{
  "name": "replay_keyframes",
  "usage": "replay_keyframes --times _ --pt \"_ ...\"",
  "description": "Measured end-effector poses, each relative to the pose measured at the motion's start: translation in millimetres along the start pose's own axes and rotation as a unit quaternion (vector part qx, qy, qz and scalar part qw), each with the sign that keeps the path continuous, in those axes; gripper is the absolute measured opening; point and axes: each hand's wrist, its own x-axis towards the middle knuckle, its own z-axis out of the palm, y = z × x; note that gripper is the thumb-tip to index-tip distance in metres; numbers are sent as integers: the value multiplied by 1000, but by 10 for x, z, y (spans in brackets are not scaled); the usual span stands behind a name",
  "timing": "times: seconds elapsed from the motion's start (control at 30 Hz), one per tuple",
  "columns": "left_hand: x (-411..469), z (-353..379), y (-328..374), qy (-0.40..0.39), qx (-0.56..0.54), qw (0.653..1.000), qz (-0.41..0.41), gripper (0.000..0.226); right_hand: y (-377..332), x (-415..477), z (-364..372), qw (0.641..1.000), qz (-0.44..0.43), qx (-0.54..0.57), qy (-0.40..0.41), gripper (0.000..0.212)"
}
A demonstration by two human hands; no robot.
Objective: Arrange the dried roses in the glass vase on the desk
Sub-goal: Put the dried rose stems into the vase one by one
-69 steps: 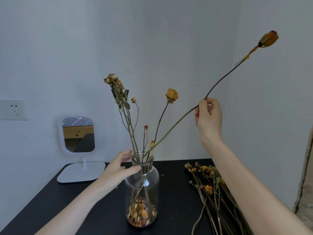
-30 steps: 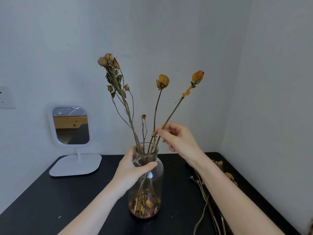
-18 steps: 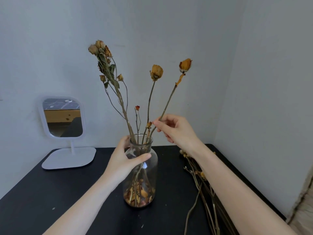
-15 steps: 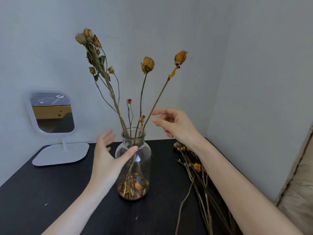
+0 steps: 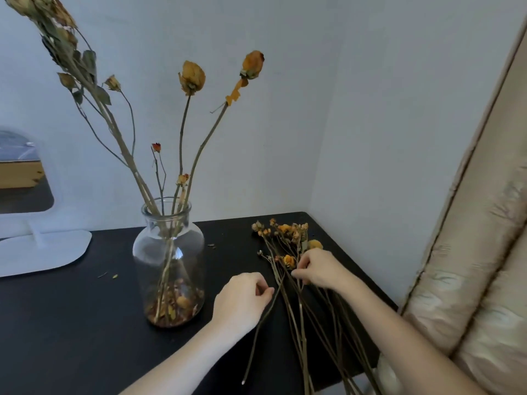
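The glass vase [image 5: 168, 252] stands on the black desk [image 5: 71, 323] with several dried roses in it; two tall orange heads [image 5: 192, 76] [image 5: 252, 64] rise above it, and loose petals lie at its bottom. Right of the vase a pile of dried roses [image 5: 288, 240] lies flat on the desk. My left hand [image 5: 242, 300] rests at the pile's left side, thumb and forefinger pinched on a thin stem [image 5: 258, 332]. My right hand [image 5: 319, 269] lies on the pile, fingertips pinched on stems beside an orange rose head [image 5: 289, 260].
A white stand mirror [image 5: 34, 246] sits at the far left of the desk. White walls meet in a corner behind the pile. A beige padded panel [image 5: 470, 280] stands close along the desk's right edge. A few petal crumbs [image 5: 114, 276] lie left of the vase.
Both hands have left the vase and dropped to the pile on the right. The long-stemmed rose that my right hand held now stands in the vase. The view has swung right.
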Motion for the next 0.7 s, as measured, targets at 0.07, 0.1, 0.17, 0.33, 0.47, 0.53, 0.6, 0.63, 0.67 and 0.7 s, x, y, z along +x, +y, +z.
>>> replay_keyframes --times 0.07,0.1,0.17,0.33,0.47,0.53,0.6,0.63,0.67,0.7 --pt "98 110 -10 -19 -3 999 -33 16 24 14 84 999 22 -29 -26 20" --pt "123 148 -26 -27 0 999 -41 15 29 25 112 998 32 -36 -28 23" --pt "150 191 -73 -36 3 998 -45 15 35 48 142 998 42 -43 -23 28" --pt "191 202 -161 -26 -40 998 -47 12 72 89 152 998 58 -31 -22 23" --pt "258 223 -170 -18 -63 997 -48 12 85 90 162 998 57 -9 -29 28" --pt "276 250 -166 -21 -69 996 -50 13 83 86 189 998 50 -5 -26 26" --pt "272 279 -172 -26 -70 996 -51 14 79 87 213 998 49 2 -32 22" --pt "265 289 -179 -28 -69 996 -52 14 76 89 213 998 52 8 -39 21" --pt "259 292 -191 -29 -67 996 -53 13 76 91 204 997 56 16 -45 19" --pt "253 288 -206 -28 -65 996 -54 13 74 89 186 997 59 27 -50 17"
